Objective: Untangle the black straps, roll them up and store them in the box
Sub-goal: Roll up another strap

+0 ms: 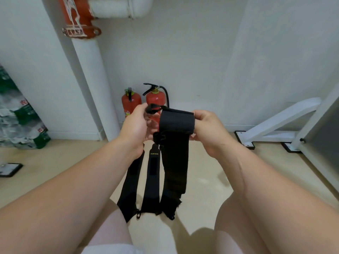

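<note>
A: 3 tails of the black straps (175, 162) hang below the hands, their ends down by the person's knee (113, 228). Where is the grip?

B: The left hand (134, 125) has its fingers curled, pinching a small loop (153, 109) at the top. The right hand (209, 129) pinches the edge of the wide band (177, 121) that is folded over. Its fingertips are hidden behind the cloth, so I cannot tell how far they wrap.

A: What could spoil it?

B: The bunch (158, 137) just under the fold looks knotted. Pulling the hands apart hard would likely tighten it rather than free it. I judge that the main risk.

A: And the hanging ends?

B: They seem to carry small hooks (138, 215). If they swing, they could catch on one another and make a fresh tangle. If the pinch on the loop slips, that end drops toward the floor (201, 171).

A: The box?

B: Not in view, and I see no finished roll, so storing looks far off. The 2 fire extinguishers (156, 99) stand well apart, by the wall.
</note>
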